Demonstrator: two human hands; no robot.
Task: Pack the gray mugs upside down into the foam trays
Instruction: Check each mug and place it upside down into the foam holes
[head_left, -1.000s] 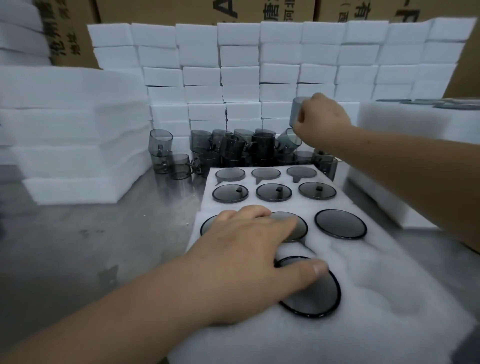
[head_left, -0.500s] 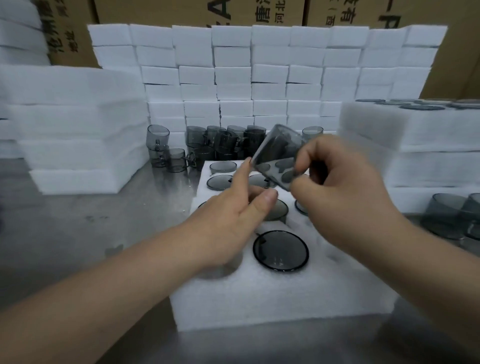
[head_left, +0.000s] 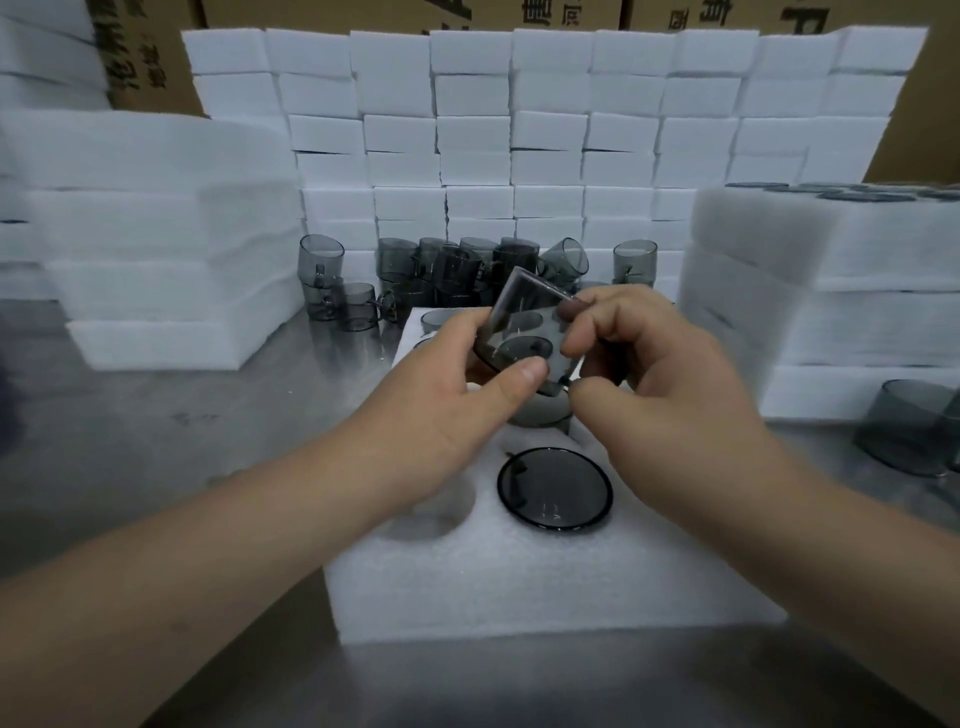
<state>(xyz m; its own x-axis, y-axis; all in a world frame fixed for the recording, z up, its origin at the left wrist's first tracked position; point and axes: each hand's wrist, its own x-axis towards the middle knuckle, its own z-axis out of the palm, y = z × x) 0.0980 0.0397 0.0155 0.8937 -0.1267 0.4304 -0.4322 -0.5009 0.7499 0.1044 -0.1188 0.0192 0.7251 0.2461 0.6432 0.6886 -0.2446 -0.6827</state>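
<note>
The left hand (head_left: 441, 410) and right hand (head_left: 660, 395) both pinch a tilted gray mug (head_left: 524, 332) just above the foam tray (head_left: 519, 587). Lowered crooked, its rim could jam on the tray's empty pocket (head_left: 441, 512).

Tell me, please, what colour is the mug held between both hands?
The mug is translucent smoky gray, seen best in the head view, the only one.

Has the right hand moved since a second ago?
Yes. The right hand pulled back, nearer, from the loose mugs and now holds a mug over the foam tray.
</note>
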